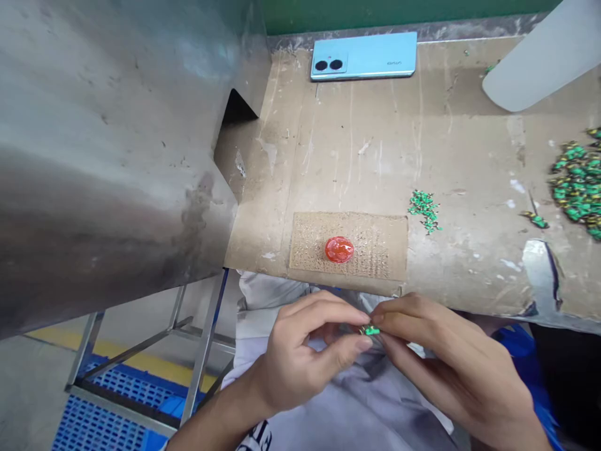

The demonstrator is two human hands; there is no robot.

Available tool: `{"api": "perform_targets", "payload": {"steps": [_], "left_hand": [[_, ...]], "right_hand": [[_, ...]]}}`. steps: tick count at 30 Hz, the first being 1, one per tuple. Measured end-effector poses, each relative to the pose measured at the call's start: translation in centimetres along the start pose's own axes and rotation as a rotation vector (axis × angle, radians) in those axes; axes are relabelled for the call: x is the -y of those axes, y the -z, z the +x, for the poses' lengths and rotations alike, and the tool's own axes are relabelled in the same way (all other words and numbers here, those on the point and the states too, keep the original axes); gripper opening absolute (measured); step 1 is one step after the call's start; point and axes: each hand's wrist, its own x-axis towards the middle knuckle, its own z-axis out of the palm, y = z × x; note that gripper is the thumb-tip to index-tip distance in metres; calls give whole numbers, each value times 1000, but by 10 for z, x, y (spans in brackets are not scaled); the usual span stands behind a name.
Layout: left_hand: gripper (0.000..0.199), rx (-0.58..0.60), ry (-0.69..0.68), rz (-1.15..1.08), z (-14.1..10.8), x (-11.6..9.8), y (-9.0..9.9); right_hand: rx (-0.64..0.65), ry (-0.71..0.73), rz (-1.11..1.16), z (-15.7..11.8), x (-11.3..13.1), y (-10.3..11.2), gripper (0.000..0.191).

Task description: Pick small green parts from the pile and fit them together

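Between my two hands, just in front of the table edge, is a small green piece (370,330) with dark, brassy bits on it. My left hand (314,351) pinches it from the left between thumb and forefinger. From the right, the thumb and fingertips of my right hand (436,357) close on its other end. On the table ahead, a glossy red oval lump (339,249) lies on a rectangle of cardboard (305,250). Right of the cardboard is a small pile of tiny green pieces (424,210). Exactly what the held piece is, I cannot make out.
A larger heap of green and brassy pieces (577,185) lies at the right, with a single piece (535,219) beside it. A light-blue phone (366,56) rests at the back. A white cylinder (544,56) leans in at upper right. Sheet metal (117,156) walls off the left.
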Motion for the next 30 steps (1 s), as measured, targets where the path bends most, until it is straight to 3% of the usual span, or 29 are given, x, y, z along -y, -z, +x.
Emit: {"api": "perform_targets", "payload": {"steps": [5,13,16,22,30], "left_hand": [[18,-7,-117,127,5,-6,0],[21,-55,-219,282,6,-8,-2],[16,-58,-140,250,5,-9,-2],[9,-55,187,99,5,-8,-3],[10,-94,223,84,5,-4,-6]], "right_hand": [[-7,127,-130,-3,-3,0,23],[3,175,-165,-3,-5,-2,24],[26,183,-168,-7,-6,-2,28],[65,279,-223,-5,-7,2,29],[41,285,-180,-2,-7,-4,26]]}}
